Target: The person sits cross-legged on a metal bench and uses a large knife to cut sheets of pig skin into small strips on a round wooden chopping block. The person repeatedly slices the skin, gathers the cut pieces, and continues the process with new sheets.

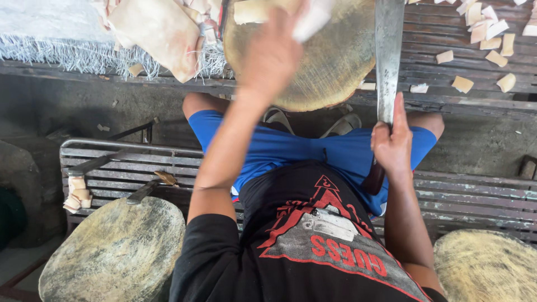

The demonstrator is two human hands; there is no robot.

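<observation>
While the left hand [272, 53] reaches far over the round block [330, 61], it looks closed on a pale piece [314, 18], though blur hides the fingers. Another pale piece [249, 11] lies on the block's far left edge. At right, the right hand [391, 142] grips the dark handle [373, 178] of a cleaver [389, 56], its long blade pointing far, across the block's right side. Cut chunks [486, 33] lie scattered on the dark slatted table [447, 33], far right. Far left, a large pale slab [159, 33] rests on a white frayed sack [50, 33]. Near left, a second round block [114, 254] sits by a slatted bench [128, 162], with a few chunks stacked [77, 193] just beside it. A third block [485, 267] shows near right.
</observation>
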